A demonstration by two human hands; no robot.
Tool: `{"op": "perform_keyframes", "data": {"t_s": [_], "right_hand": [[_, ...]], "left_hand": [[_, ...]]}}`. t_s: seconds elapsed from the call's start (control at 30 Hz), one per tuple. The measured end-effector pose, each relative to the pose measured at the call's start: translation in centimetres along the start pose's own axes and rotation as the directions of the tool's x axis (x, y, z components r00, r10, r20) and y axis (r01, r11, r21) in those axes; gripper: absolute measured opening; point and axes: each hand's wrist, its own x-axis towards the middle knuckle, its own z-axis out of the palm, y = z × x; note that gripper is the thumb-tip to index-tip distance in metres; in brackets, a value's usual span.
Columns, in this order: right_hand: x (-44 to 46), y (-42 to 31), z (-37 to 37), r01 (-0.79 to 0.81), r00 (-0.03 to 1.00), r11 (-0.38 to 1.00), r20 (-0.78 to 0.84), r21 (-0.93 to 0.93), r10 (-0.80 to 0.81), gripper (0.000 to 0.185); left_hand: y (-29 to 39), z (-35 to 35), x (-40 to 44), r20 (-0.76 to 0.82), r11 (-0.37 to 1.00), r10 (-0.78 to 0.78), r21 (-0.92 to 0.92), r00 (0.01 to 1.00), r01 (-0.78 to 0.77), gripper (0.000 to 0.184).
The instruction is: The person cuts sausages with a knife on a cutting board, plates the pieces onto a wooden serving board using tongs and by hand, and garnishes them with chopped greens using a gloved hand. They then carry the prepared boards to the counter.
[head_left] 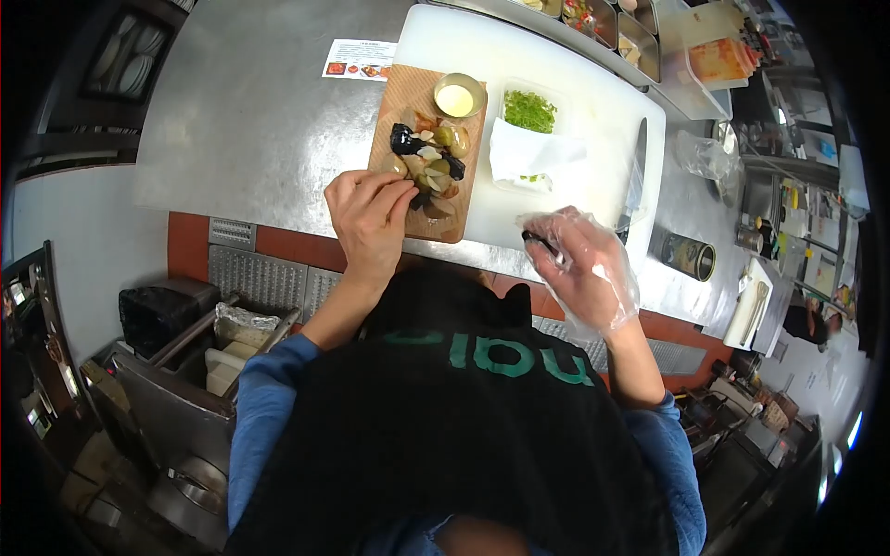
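A wooden serving board (405, 93) holds a pile of mixed pickled pieces (431, 167), some green, some pale, some dark and glossy, with a small metal cup of pale yellow sauce (455, 99) at its far end. My bare left hand (369, 221) reaches over the board's left edge. Its fingertips are pinched together at the near side of the pile; what lies between them is hidden. In a clear plastic glove, my right hand (586, 264) hangs right of the board, closed around a small dark, shiny piece (536, 242). The piece's exact kind is unclear.
On the white cutting board (482, 42) stand a clear tub of chopped greens (530, 111), partly under white paper (533, 153), and a knife (638, 176) along the right. An open can (688, 257) stands farther right. Behind are food trays (593, 18); a printed card (357, 59) lies left.
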Motion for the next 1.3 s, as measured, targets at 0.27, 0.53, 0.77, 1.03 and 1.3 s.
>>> {"op": "perform_keyframes", "data": {"t_s": [0.27, 0.53, 0.77, 1.03, 1.3], "right_hand": [[9.8, -0.1, 5.0, 0.203, 0.965, 0.977, -0.156, -0.065, -0.211, 0.021], [13.4, 0.1, 8.0, 0.314, 0.948, 0.852, 0.096, -0.418, -0.302, 0.016], [10.4, 0.8, 5.2, 0.306, 0.939, 0.950, -0.143, -0.069, -0.313, 0.025], [7.4, 1.0, 9.0, 0.220, 0.973, 0.975, -0.072, -0.005, -0.220, 0.030], [6.6, 1.1, 9.0, 0.192, 0.973, 0.979, -0.116, -0.067, -0.199, 0.035]], "left_hand": [[-0.2, -1.1, 0.1, -0.015, 0.994, -0.108, -0.027, 0.994, 0.108, 0.015], [-2.0, 0.2, 3.0, 0.089, 0.984, -0.145, -0.096, 0.985, 0.153, 0.039], [-2.7, 1.3, 3.6, 0.203, 0.991, -0.070, -0.095, 0.977, 0.090, 0.050], [-2.5, 1.7, 4.0, 0.214, 0.985, -0.064, -0.143, 0.975, 0.096, 0.049], [-1.8, 0.8, 4.0, 0.181, 0.980, -0.089, -0.162, 0.980, 0.118, 0.044]]}}
